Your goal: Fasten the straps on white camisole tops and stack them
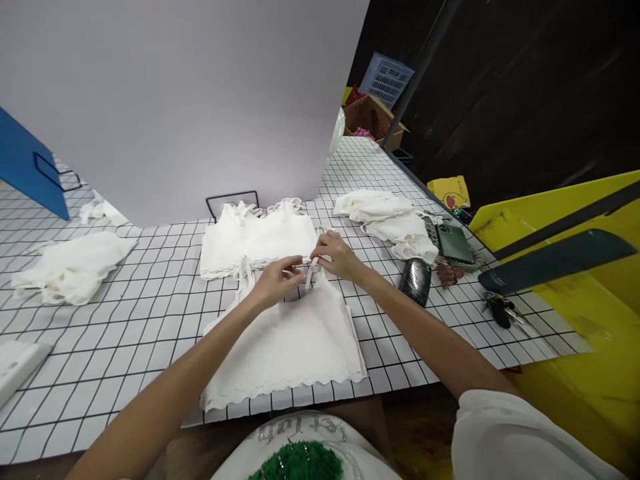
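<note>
A white camisole [285, 340] with a wavy hem lies flat before me, on top of other white fabric whose edges show at its sides. Above its top edge, my right hand [337, 257] pinches one thin shoulder strap [311, 272]. My left hand [277, 283] meets it from the other side, fingers curled at the same strap; its exact grip is partly hidden. Another pair of straps [245, 273] stands up left of my left hand. Just beyond both hands is a stack of folded white camisoles [260, 237], straps bunched at the far side.
Loose white garments lie left [75, 263] and right [385, 217]. At right are a black ribbed object [416, 281], a dark green case [454, 243] and keys [505, 310]. A tall white panel [200, 100] rises behind the stack. A white block [20, 367] sits at left.
</note>
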The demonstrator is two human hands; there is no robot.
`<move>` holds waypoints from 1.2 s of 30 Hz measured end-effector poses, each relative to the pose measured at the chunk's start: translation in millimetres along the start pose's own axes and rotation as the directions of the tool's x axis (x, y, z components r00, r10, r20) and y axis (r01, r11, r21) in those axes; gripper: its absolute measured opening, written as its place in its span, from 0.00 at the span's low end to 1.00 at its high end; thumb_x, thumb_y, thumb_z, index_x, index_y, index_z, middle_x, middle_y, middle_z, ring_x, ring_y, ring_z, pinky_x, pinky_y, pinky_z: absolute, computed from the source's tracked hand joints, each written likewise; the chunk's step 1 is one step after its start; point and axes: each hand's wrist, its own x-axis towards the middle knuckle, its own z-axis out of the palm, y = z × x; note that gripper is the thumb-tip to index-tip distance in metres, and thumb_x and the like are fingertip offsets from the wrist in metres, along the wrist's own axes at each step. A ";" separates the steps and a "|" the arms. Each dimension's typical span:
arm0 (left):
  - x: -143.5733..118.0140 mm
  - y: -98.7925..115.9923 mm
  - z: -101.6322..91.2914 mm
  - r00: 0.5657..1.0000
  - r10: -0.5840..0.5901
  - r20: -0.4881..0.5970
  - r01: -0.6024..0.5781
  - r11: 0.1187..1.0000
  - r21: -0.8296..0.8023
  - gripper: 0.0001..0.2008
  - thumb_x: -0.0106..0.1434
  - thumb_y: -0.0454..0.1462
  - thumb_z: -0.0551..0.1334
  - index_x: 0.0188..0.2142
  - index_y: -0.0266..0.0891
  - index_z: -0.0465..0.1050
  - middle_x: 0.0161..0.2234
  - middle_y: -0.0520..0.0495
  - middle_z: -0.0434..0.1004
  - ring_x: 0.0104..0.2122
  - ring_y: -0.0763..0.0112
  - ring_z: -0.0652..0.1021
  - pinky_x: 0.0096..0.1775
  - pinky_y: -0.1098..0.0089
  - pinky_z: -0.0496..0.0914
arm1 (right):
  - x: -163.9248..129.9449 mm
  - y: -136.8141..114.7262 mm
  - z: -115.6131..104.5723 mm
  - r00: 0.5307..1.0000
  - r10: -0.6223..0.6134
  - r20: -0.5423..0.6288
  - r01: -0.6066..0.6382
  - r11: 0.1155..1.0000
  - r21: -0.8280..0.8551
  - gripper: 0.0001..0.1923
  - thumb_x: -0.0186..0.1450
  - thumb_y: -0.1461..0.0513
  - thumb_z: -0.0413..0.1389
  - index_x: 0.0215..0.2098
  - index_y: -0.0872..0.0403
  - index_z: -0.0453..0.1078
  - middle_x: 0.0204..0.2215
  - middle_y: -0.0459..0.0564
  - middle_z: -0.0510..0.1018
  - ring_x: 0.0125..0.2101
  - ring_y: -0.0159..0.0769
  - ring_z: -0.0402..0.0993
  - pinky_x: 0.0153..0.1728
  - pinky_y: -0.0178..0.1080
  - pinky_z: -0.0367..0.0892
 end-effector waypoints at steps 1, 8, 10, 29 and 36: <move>11.9 -0.8 8.1 0.999 -0.039 0.024 0.041 0.997 -0.070 0.22 0.53 0.40 0.71 0.49 0.38 0.78 0.46 0.41 0.81 0.40 0.62 0.80 0.43 0.62 0.75 | -0.4 -1.1 -2.6 1.000 -0.002 -0.025 0.002 1.000 0.019 0.12 0.64 0.69 0.53 0.35 0.54 0.79 0.30 0.50 0.72 0.37 0.40 0.64 0.44 0.46 0.61; 32.7 -3.5 29.6 0.989 -0.148 0.002 0.142 0.951 -0.273 0.15 0.46 0.45 0.74 0.26 0.35 0.79 0.26 0.45 0.80 0.30 0.64 0.78 0.40 0.63 0.72 | -5.1 2.0 -13.2 0.971 0.193 -0.140 -0.190 0.981 0.033 0.13 0.63 0.69 0.53 0.34 0.55 0.80 0.26 0.50 0.79 0.31 0.38 0.68 0.41 0.43 0.63; 27.9 0.9 23.7 0.992 -0.129 0.013 0.129 0.961 -0.244 0.15 0.48 0.46 0.73 0.26 0.36 0.79 0.26 0.46 0.80 0.30 0.65 0.77 0.39 0.64 0.71 | -9.3 1.8 -14.3 0.955 0.269 -0.122 -0.260 0.962 0.083 0.11 0.63 0.68 0.55 0.34 0.56 0.81 0.29 0.51 0.82 0.32 0.37 0.70 0.42 0.43 0.63; 28.3 5.2 3.1 0.989 0.020 -0.146 0.017 0.969 0.245 0.10 0.57 0.41 0.65 0.37 0.40 0.80 0.35 0.44 0.82 0.34 0.63 0.78 0.38 0.64 0.72 | 45.0 59.8 14.6 0.842 0.527 0.112 -0.494 0.838 -0.232 0.19 0.67 0.69 0.47 0.50 0.58 0.76 0.43 0.63 0.81 0.51 0.53 0.69 0.60 0.64 0.45; 9.3 25.2 -14.2 0.985 -0.154 -0.079 0.145 0.984 -0.107 0.17 0.54 0.46 0.71 0.39 0.36 0.81 0.36 0.42 0.84 0.34 0.63 0.80 0.39 0.63 0.75 | 44.6 51.2 -17.0 0.860 0.505 -0.068 -0.507 0.862 -0.007 0.21 0.70 0.67 0.41 0.52 0.58 0.73 0.48 0.57 0.81 0.47 0.39 0.77 0.54 0.44 0.66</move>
